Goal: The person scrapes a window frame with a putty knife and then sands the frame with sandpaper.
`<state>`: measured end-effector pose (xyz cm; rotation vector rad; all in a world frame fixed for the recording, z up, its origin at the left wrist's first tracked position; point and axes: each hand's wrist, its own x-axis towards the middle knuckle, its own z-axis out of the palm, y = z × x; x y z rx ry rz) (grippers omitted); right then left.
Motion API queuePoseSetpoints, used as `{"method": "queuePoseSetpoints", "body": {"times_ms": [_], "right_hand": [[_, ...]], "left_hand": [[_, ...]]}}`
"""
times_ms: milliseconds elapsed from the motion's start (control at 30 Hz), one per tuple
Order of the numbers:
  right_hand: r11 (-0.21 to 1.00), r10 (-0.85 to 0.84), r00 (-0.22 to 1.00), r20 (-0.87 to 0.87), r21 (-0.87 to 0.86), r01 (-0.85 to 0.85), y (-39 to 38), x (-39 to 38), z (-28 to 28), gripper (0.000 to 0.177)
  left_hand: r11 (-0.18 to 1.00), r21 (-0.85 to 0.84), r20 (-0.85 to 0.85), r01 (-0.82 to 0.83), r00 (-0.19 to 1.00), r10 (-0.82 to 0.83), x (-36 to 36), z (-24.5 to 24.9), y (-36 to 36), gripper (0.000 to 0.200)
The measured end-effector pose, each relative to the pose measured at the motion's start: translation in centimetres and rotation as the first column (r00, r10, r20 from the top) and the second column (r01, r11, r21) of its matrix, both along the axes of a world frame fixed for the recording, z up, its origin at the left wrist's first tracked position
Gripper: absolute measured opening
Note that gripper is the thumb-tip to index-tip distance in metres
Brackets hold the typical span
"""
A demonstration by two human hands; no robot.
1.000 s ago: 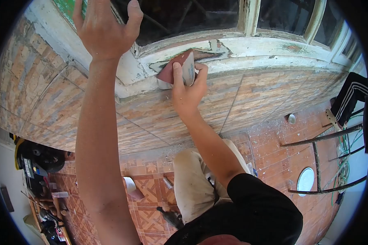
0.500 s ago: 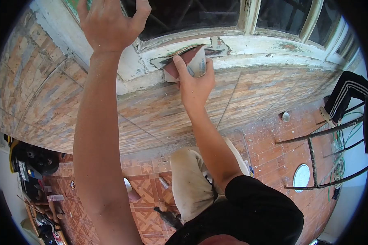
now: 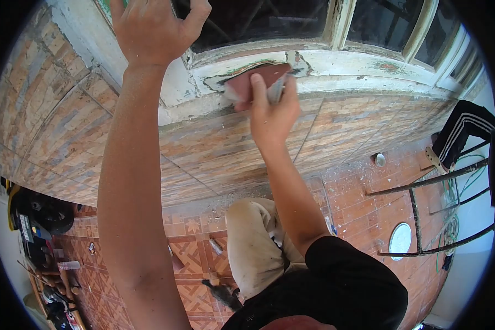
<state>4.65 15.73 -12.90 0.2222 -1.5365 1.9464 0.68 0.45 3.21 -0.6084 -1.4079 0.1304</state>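
My right hand (image 3: 275, 116) grips a folded sheet of sandpaper (image 3: 265, 77), its reddish-brown face towards me and its pale backing partly showing. It is held against the lower rail of a white wooden window frame (image 3: 357, 64), where paint is cracked and worn down to dark patches. Further left, my left hand (image 3: 157, 33) rests against the frame's corner post, thumb spread away from the fingers. The top edge of the view cuts off its fingertips. Dark window panes (image 3: 258, 25) lie behind the rail.
Stone-patterned tiles (image 3: 220, 143) cover the wall below. A small cat (image 3: 224, 294) is on the tiled floor near my knee. At right are a metal rack (image 3: 418, 220), a white round lid (image 3: 400, 241), a small cup (image 3: 379, 159) and another person's leg (image 3: 462, 129).
My right hand has slid a little to the right along the rail with the sandpaper, which now shows more of its reddish face. My left hand stays on the post.
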Motion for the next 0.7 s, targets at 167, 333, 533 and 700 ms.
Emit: {"method": "queuePoseSetpoints", "body": {"times_ms": [167, 333, 533, 700], "right_hand": [[0.990, 0.115, 0.992, 0.053, -0.084, -0.111, 0.4, -0.1, 1.2, 0.021], [0.936, -0.114, 0.988, -0.106, 0.323, 0.143, -0.7, -1.3, -1.4, 0.028], [0.922, -0.206, 0.959, -0.195, 0.291, 0.257, -0.2, -1.2, -0.6, 0.023], [0.931, -0.207, 0.966, -0.156, 0.271, 0.243, -1.0, -0.8, -0.2, 0.024]], "left_hand": [[1.000, -0.006, 0.000, -0.002, 1.000, 0.002, 0.0, 0.0, -0.1, 0.034], [1.000, -0.003, 0.001, -0.004, 1.000, 0.004, -0.2, -0.1, -0.1, 0.034], [1.000, -0.012, -0.005, -0.021, 1.000, 0.021, -0.2, 0.0, -0.2, 0.036], [0.999, -0.002, -0.008, -0.037, 0.999, 0.037, -0.1, -0.1, -0.3, 0.037]]}}
